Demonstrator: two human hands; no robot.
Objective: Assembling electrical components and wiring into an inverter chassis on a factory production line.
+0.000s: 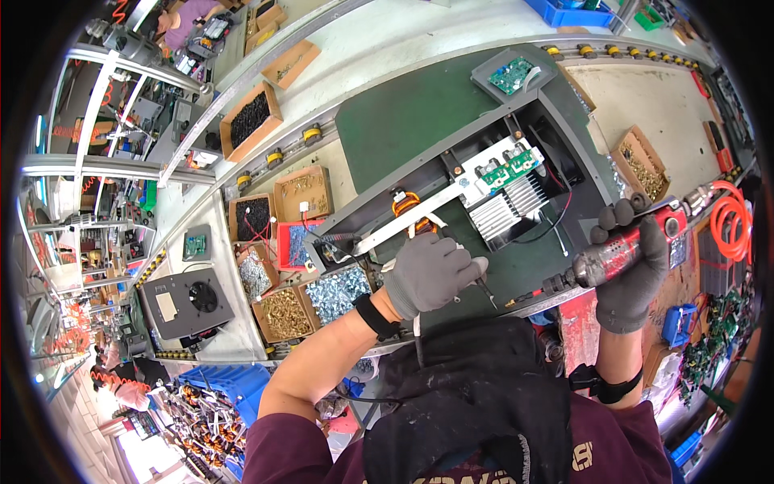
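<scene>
In my right hand, gloved in grey, is a red and silver air screwdriver; its bit points left over the bench's near edge. My gloved left hand is closed above the near side of an open dark metal housing. A thin dark pointed piece shows beside its fingers; what they grip is hidden. In the housing are a white bar, an orange-wound coil, green circuit boards and a finned silver heat sink. Wires run beside the heat sink.
Boxes of screws and small metal parts stand left of the housing. A grey tray with a circuit board lies beyond it. A coiled red air hose hangs at the right. Left, a dark panel with a fan lies on the bench.
</scene>
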